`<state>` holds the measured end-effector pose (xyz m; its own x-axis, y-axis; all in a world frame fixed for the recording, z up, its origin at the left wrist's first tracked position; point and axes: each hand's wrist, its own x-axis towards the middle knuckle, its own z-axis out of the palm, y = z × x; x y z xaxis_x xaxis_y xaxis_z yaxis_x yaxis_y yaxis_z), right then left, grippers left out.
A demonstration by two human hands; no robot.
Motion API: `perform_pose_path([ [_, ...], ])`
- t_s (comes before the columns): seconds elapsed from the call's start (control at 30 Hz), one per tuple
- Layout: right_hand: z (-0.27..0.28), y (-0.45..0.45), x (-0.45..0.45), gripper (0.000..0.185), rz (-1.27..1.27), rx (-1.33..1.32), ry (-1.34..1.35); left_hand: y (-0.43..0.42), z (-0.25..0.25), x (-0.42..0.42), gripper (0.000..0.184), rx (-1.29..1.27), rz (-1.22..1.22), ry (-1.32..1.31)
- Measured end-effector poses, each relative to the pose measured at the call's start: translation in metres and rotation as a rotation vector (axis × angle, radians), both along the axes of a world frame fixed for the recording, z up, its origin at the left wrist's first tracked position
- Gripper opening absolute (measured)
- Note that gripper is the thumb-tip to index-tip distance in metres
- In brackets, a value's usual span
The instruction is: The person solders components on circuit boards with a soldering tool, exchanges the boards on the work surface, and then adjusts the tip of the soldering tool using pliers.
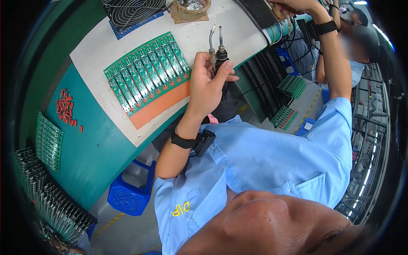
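My left hand (211, 80) is closed around the black handle of a soldering iron (221, 54) with a thin, curved metal tube beside its tip. Both tips point up, away from my body, over the pale work mat (91, 51). Left of this hand lies a panel of green circuit boards (146, 72), partly over an orange sheet (165, 104). At the top edge, my right hand (295, 6) has its fingers curled by a dark box-like device (257, 12). The frame cuts it off, and what it grips is hidden.
A fan (135, 12) and a round pot of metal shavings (191, 7) stand at the back. Red components (65, 107), another board panel (49, 142) and racked boards (51, 197) are at left. A blue stool (131, 189) stands below. Another person (361, 70) sits at right.
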<state>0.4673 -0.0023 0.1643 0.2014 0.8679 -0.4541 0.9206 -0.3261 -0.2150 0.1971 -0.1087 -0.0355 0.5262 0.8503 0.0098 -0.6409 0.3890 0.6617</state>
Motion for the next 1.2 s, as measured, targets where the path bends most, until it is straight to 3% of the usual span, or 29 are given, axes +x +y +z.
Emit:
perform_pose_path([
  [0.63,-0.002,-0.034,0.034,0.03,-0.303,-0.039,0.503,0.0,0.002,0.0,0.024,0.027,0.005,0.005],
  [0.73,-0.007,-0.053,0.034,0.023,-0.226,-0.052,0.897,0.001,-0.001,0.0,0.023,0.03,0.005,0.008],
  [0.77,-0.014,-0.063,0.033,0.023,-0.226,-0.042,0.891,0.001,-0.001,0.0,0.022,0.033,0.007,0.004],
  [0.83,-0.045,-0.089,0.028,0.029,-0.148,0.091,1.262,0.001,-0.002,0.001,0.021,0.038,0.007,0.004],
  [0.87,-0.057,-0.099,0.023,0.029,-0.15,0.103,1.259,0.001,-0.002,0.001,0.021,0.032,0.01,0.013],
  [0.93,-0.081,-0.117,0.008,0.034,-0.324,0.143,1.691,0.0,-0.001,0.0,0.02,0.041,0.005,0.023],
  [0.97,-0.092,-0.124,0.001,0.034,-0.319,0.161,1.691,0.0,0.0,-0.001,0.02,0.04,0.007,0.039],
  [1.03,-0.109,-0.134,-0.01,0.034,-0.32,0.115,2.034,0.0,0.003,0.0,0.02,0.031,0.013,0.074],
  [1.2,-0.133,-0.136,-0.022,0.034,-0.231,0.052,2.241,0.001,0.002,0.0,0.02,0.039,0.012,0.093],
])
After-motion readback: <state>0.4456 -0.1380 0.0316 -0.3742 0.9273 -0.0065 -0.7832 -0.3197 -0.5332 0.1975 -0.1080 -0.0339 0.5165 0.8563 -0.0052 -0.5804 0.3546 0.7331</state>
